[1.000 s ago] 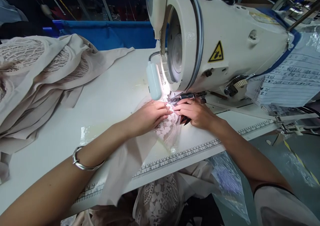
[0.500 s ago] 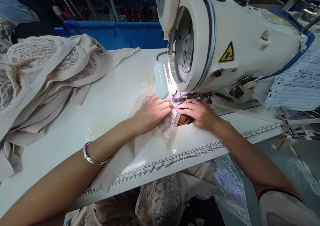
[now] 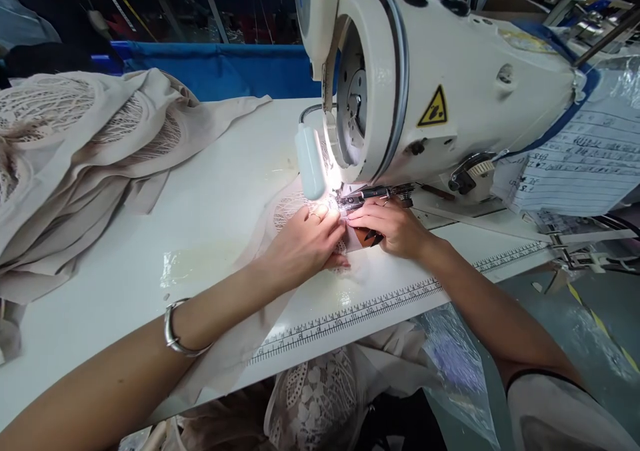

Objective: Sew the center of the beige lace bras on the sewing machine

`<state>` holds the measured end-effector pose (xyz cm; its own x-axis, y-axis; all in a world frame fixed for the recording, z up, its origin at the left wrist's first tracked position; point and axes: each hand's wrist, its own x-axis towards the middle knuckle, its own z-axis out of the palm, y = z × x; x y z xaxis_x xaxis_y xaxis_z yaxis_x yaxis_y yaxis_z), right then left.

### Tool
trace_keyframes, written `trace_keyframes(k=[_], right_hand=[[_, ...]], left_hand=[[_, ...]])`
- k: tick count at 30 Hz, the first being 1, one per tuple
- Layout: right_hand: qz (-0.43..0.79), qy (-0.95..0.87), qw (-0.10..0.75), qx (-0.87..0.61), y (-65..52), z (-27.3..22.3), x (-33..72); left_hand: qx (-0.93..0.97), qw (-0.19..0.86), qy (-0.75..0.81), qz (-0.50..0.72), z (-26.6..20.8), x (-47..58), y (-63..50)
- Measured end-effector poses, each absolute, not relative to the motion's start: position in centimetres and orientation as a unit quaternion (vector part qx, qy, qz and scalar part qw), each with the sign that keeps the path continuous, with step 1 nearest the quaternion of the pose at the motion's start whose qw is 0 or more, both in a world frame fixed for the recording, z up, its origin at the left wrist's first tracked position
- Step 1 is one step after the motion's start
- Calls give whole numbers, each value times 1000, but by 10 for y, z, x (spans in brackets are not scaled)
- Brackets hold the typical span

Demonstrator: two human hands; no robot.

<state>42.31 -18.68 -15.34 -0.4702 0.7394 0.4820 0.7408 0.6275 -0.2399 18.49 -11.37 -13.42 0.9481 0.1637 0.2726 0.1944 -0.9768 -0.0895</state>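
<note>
A pale pink lace fabric (image 3: 287, 211) lies under the needle area of a white sewing machine (image 3: 465, 84), lit by a small lamp (image 3: 311, 164). My left hand (image 3: 305, 241) is closed on the lace just left of the presser foot (image 3: 345, 201), its thumb showing below. At the foot's right side, my right hand (image 3: 397, 226) has its fingers together, their tips pinching the fabric's edge. Below those fingers a black pointed thing (image 3: 373, 236) shows over a brown patch; its kind is unclear. The fabric under both hands is partly hidden.
A heap of beige lace garments (image 3: 95, 144) lies on the table's left. A printed ruler strip (image 3: 360, 314) runs along the front edge. More lace fabric (image 3: 317, 398) hangs over my lap. Handwritten sheets (image 3: 575, 151) hang at the right; a blue cloth bin (image 3: 225, 71) stands behind.
My left hand has moved slightly toward me, and its thumb now shows. The lace strip below the foot is now mostly covered. My right hand stays near the foot; the view has shifted slightly right.
</note>
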Motion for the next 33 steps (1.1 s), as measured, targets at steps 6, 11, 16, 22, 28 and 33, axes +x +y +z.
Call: trace_keyframes(k=[6,11,16,22,28,33], right_hand=[[-20,-871,281,-402,-188,-143,418],[-13,-873,259,-413,-190,-139,415],[3,-866,239,-439,-189,-145,419],[-47,-866,214,-450,-189,-148,420],[-41,-867,213,-448,-190,-144,416],[-28,-871,223,-437,-191,-141,414]], left_hand=[[-986,-17,-46,-161,-132,184,-110],[-986,-38,-57,-155,-131,184,-108],[-985,-29,-93,-144,-132,185,-108],[-980,-14,-114,-160,-137,187,-107],[-982,-45,-81,-163,-135,185,-103],[-983,-24,-101,-150,-134,183,-103]])
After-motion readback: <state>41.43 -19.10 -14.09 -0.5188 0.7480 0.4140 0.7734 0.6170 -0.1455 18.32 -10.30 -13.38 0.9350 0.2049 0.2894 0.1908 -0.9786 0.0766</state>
